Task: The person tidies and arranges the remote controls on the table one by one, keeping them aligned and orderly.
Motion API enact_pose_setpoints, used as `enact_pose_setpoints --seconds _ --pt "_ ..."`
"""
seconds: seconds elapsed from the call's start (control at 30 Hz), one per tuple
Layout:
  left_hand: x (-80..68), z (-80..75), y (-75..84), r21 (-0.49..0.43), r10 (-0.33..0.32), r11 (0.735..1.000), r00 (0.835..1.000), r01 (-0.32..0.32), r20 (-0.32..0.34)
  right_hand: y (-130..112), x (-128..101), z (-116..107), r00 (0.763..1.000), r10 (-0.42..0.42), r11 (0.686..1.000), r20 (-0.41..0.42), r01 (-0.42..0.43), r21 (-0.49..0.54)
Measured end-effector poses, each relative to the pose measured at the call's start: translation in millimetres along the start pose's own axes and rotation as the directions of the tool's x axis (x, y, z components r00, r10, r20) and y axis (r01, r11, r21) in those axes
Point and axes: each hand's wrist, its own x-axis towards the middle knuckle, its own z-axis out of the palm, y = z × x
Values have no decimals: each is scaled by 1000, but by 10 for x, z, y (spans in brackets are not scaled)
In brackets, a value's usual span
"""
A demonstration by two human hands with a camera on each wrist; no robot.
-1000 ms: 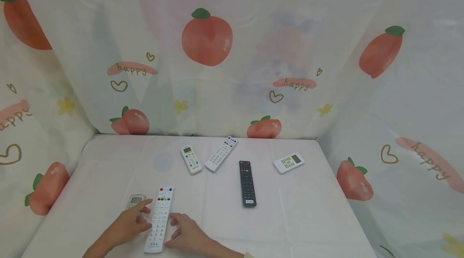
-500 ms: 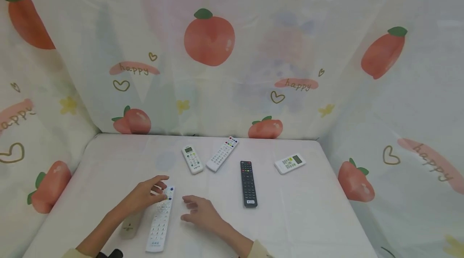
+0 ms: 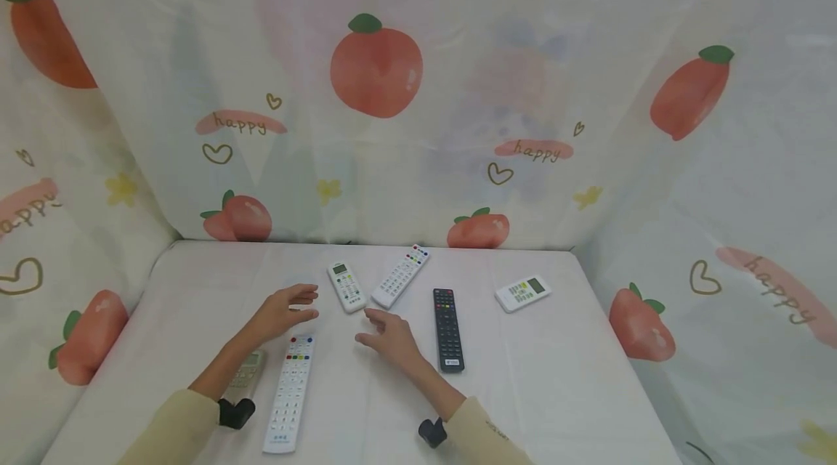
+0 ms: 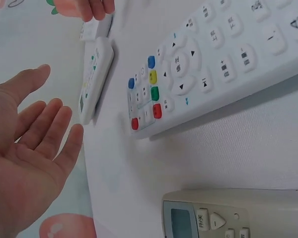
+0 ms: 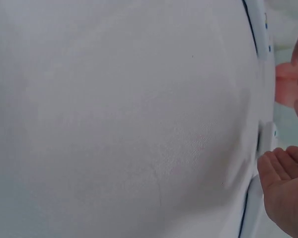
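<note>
My left hand (image 3: 284, 311) hovers past the top end of a long white remote control (image 3: 289, 396) with coloured buttons. Its fingers are extended and hold nothing, as the left wrist view also shows. My right hand (image 3: 392, 338), fingers loosely bent and holding nothing, is over the table between a small white remote with a screen (image 3: 346, 288) and a black remote (image 3: 447, 330). A beige remote (image 3: 247, 372) lies left of the long one, partly hidden by my left forearm. Another white remote (image 3: 400, 277) lies slanted beyond my right hand.
A white air-conditioner remote (image 3: 523, 293) rests at the right of the white-covered table (image 3: 556, 392). Fruit-printed curtains (image 3: 405, 182) enclose the back and both sides. Black wrist devices (image 3: 237, 414) sit by both sleeves.
Both hands have left the long white remote's sides and moved forward, the right one also rightward. The remotes have stayed in place; the beige one's screen was briefly covered by the left arm.
</note>
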Motion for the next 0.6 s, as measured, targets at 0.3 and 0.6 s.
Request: enact_pose_setpoints --seconds 0.3,0.6 --pt "236 12 -154 9 -92 996 996 92 -10 101 181 45 999 27 996 -23 -29 -81" --pt "462 -6 -260 8 -143 990 989 143 35 99 275 91 997 12 998 -78 -17 -66"
